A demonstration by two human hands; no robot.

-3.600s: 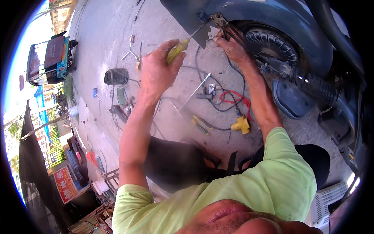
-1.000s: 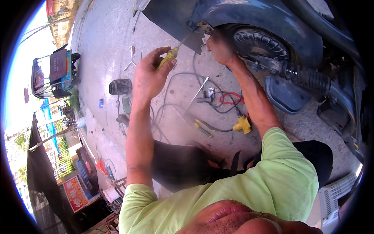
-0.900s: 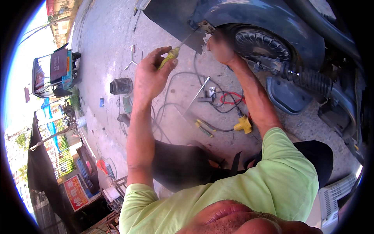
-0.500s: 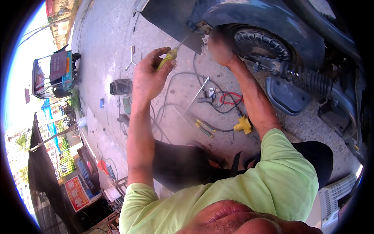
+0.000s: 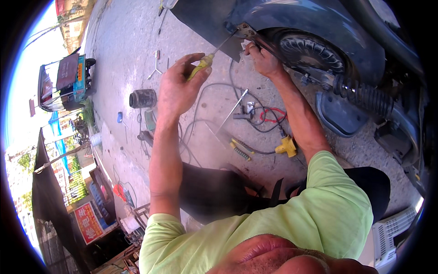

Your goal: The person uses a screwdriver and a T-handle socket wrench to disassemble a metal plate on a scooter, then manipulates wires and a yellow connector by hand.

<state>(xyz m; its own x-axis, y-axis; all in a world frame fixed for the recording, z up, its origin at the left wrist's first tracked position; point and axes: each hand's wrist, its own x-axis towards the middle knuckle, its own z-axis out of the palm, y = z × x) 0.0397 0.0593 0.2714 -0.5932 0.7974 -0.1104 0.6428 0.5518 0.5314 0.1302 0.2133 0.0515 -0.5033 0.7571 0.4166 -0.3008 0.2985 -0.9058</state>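
Observation:
My left hand [image 5: 175, 89] is wrapped round the yellow handle of a screwdriver [image 5: 200, 67]. The shaft slants up and right, its tip at a rusty metal bracket [image 5: 247, 30] on the edge of the dark blue fender [image 5: 292, 18]. Just below that bracket is my right hand [image 5: 266, 60], its fingers curled together beside the tyre [image 5: 310, 50]. Whatever those fingers pinch is hidden or too small to name. A dark flap [image 5: 200, 25] hangs from the fender above the screwdriver.
Cables [image 5: 198, 105], a long metal bar [image 5: 232, 109], a yellow power socket block [image 5: 286, 146] and a red wire loop [image 5: 273, 115] lie on the concrete. A dark can [image 5: 142, 98] and a three-armed wrench [image 5: 156, 66] lie left. A shock absorber [image 5: 360, 96] stands at right.
My right hand, smeared by motion before, shows sharply now, a little lower and with curled fingers. The screwdriver still points at the bracket. The whole view has shifted slightly.

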